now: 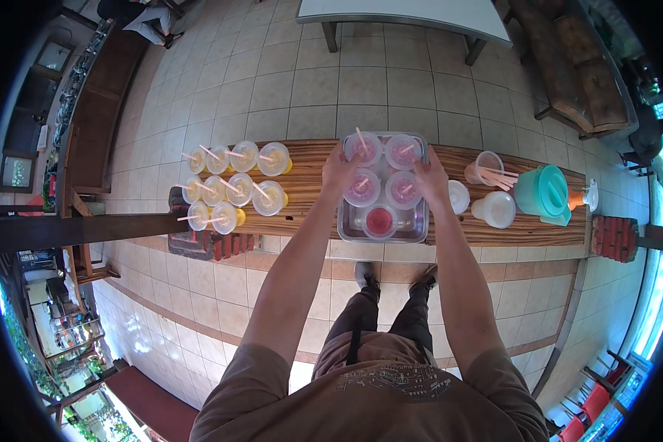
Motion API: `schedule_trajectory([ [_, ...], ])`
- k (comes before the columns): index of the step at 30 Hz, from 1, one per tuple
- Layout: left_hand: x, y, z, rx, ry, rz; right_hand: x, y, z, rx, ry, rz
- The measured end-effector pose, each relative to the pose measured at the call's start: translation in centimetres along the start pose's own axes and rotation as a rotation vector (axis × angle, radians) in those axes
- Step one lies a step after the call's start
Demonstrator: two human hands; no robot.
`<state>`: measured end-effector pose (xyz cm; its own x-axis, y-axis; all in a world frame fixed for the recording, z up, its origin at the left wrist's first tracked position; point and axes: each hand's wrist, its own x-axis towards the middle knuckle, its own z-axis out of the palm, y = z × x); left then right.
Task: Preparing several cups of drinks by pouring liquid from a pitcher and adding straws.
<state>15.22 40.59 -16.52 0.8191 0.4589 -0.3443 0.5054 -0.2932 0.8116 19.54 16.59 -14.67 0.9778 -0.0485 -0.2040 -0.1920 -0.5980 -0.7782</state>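
Observation:
A metal tray (346, 230) rests on a striped wooden table, with several clear plastic cups in it. The cups at its far end hold pink drink under clear lids, and pink straws show on them, such as the far-left cup (370, 149). Nearest me in the tray is a cup of red drink (379, 222) with no straw visible. My left hand (338, 172) is closed on the tray's left side, its thumb reaching inward by the cups. Opposite it, my right hand (432, 180) grips the right side. The fingertips are partly hidden.
Several lidded cups of yellow drink (274, 158) with straws stand left. To the right are pink straws (498, 177) by a clear container (488, 163), white lids (458, 197), a whitish tub (498, 210), a teal lidded pitcher (541, 190) and an orange spray bottle (579, 197). A wooden post (88, 229) juts in left.

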Motion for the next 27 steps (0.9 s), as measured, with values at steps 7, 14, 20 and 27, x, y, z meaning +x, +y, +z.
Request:
schedule_trajectory([
  [7, 0.7, 0.7, 0.4, 0.064, -0.053, -0.038, 1.4, 1.0, 1.3, 0.22, -0.08, 0.055],
  [14, 1.3, 0.4, 1.5, -0.174, 0.044, 0.039, 3.0, 1.6, 2.5, 0.254, 0.018, 0.001],
  [20, 0.0, 1.6, 0.9, -0.004, 0.095, 0.081, 2.3, 0.1, 2.0, 0.315, -0.015, 0.063],
  [27, 0.6, 0.6, 1.2, -0.031, 0.063, 0.061, 1.9, -0.2, 1.2, 0.399, -0.06, 0.06],
])
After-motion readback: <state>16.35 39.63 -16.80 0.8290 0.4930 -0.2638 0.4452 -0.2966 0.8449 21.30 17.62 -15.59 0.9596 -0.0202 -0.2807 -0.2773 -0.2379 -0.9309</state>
